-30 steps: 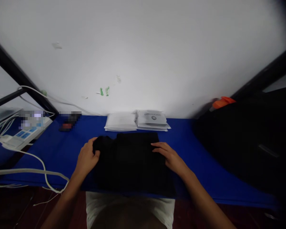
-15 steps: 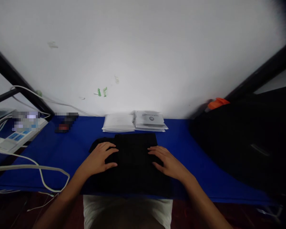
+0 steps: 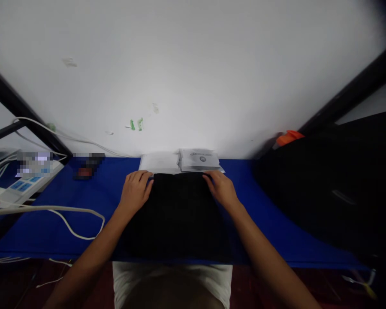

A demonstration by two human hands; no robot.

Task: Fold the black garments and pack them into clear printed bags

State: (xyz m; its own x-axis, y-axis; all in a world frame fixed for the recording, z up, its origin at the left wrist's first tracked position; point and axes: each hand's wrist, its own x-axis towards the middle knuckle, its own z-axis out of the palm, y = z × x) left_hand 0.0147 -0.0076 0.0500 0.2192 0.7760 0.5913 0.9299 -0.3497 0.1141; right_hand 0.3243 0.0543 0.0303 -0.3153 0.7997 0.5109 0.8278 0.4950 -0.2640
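Note:
A piece of black cloth (image 3: 180, 219), which looks like a folded garment, lies on the blue table in front of me. My left hand (image 3: 135, 191) pinches its far left corner between thumb and fingers. At the far right corner, my right hand (image 3: 221, 186) grips the cloth the same way. The far edge runs nearly straight between both hands and appears slightly raised. Just behind that edge lie white packets (image 3: 159, 162) and a grey-white printed packet (image 3: 200, 159), their front edges partly covered by the cloth.
On the left are a white power strip (image 3: 28, 184) with blue sockets, loose white cables (image 3: 80, 210) and a dark pixelated object (image 3: 89, 166). A large black mass (image 3: 324, 193) fills the right, with an orange item (image 3: 289, 137) behind it. A white wall (image 3: 193, 77) rises behind the blue table (image 3: 260, 231).
Both hands have moved away from me to the cloth's far corners, from resting flat on it to gripping it. The cloth's far edge now reaches the packets. The cable at left has shifted.

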